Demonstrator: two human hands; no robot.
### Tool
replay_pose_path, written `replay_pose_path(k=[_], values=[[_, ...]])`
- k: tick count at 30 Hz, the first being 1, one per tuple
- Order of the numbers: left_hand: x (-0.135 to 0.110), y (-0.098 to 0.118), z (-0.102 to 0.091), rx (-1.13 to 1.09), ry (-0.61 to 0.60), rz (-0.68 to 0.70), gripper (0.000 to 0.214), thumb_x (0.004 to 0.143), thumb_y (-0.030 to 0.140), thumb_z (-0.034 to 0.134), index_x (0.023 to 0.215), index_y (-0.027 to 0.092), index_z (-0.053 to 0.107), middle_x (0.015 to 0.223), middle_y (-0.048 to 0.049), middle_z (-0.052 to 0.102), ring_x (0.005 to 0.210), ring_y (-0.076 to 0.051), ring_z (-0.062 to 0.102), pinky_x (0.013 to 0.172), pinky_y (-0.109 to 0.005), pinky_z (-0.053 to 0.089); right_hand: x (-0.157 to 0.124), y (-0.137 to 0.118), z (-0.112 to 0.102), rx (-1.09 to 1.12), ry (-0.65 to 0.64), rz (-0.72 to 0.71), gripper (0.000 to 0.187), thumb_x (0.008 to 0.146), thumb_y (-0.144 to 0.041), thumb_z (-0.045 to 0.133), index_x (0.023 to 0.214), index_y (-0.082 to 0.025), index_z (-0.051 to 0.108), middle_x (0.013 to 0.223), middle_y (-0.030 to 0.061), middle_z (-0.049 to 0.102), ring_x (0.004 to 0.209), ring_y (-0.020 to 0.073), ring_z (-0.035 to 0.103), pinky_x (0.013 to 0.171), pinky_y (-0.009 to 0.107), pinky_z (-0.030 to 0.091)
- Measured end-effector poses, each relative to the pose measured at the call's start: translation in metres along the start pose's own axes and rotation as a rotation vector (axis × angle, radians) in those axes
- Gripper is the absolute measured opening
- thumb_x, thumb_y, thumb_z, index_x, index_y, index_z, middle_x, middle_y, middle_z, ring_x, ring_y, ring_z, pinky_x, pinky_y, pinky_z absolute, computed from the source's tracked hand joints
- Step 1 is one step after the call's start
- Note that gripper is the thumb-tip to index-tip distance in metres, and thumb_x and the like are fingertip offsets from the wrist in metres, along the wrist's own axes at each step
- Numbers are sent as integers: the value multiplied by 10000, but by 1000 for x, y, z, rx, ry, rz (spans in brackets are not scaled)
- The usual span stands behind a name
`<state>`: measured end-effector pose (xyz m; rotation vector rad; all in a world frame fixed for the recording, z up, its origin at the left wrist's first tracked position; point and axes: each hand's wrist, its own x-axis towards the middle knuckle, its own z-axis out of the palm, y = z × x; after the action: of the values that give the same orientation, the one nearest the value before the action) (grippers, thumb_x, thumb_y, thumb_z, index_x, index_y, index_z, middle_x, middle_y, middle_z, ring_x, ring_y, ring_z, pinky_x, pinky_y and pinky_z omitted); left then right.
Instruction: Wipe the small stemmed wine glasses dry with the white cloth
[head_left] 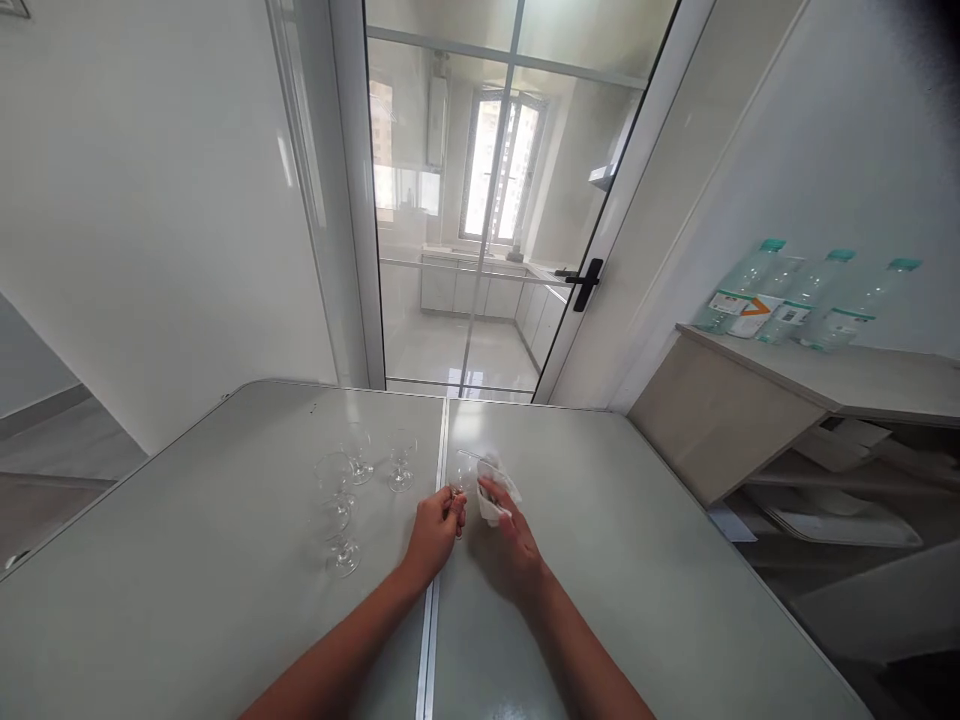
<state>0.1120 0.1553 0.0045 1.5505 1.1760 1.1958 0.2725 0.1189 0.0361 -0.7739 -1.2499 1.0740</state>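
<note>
Grey-white counter (637, 560), one surface, split lengthwise by one metal strip (430, 630). Hands in view: two, both working near the strip, about mid-counter. Clear stemmed glasses: five counted, four standing and one held.

Left hand (439, 522): fingers closed narrowly at the lower part of the held glass (463, 472), whose clear bowl points away from the wearer; exact finger placement on stem or foot too small to tell. Position of this glass: over the strip, between the two hands.

Right hand (523, 545): fingers partly extended, holding one white cloth (493, 492), crumpled, just beside the held glass; whether cloth and bowl touch, cannot tell.

Standing glasses, all upright on the counter left of the strip: one far glass (360, 462); one glass nearest the strip (401, 462); one middle glass (336, 488); one near glass (342, 553). The middle and near glasses overlap in this view; contact between them not readable.

Right side: one cabinet (750, 400), on its top four clear plastic bottles (795, 312), three showing green caps. Beyond the counter: one glazed door (480, 330) with one black handle (588, 285)
</note>
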Motion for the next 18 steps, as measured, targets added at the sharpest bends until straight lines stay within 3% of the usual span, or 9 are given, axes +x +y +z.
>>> replay_pose_path(k=[3, 6, 11, 15, 18], values=[[-3, 0, -1, 142, -1, 67, 363, 976, 430, 499, 694, 202, 507, 583, 25, 546, 529, -130, 494, 559, -238, 353, 1, 3, -14, -221, -148, -101, 530, 949, -633, 519, 1367, -331, 638, 1482, 48, 563, 1472, 301, 375, 1248, 537, 199], [-8, 1, 0, 348, -47, 170, 308, 987, 359, 485, 724, 204, 531, 620, 4, 590, 559, -149, 529, 577, -253, 340, 5, 7, -25, -374, -187, -182, 468, 983, -492, 540, 1421, -335, 587, 1508, 40, 539, 1525, 292, 281, 1260, 557, 149], [-10, 0, -1, 682, -88, 374, 176, 980, 252, 482, 855, 201, 594, 699, -43, 683, 613, -195, 627, 583, -280, 336, 9, 10, -23, -459, -92, -241, 533, 915, -271, 668, 1430, -351, 556, 1413, 52, 623, 1429, 303, 447, 1199, 561, 312], [-9, 0, -2, 836, -138, 523, 116, 960, 203, 504, 890, 190, 596, 690, -45, 687, 590, -198, 630, 589, -292, 353, 9, 14, -22, -633, -82, -374, 303, 912, -240, 651, 1209, -281, 696, 1279, 68, 697, 1401, 318, 474, 1154, 549, 363], [-11, 0, -1, 881, -218, 628, 115, 968, 193, 500, 884, 183, 579, 708, -44, 691, 597, -186, 634, 603, -294, 368, 8, 16, -26, -712, -58, -383, 209, 965, -275, 557, 1090, -232, 719, 1137, 82, 729, 1232, 305, 596, 1067, 502, 427]])
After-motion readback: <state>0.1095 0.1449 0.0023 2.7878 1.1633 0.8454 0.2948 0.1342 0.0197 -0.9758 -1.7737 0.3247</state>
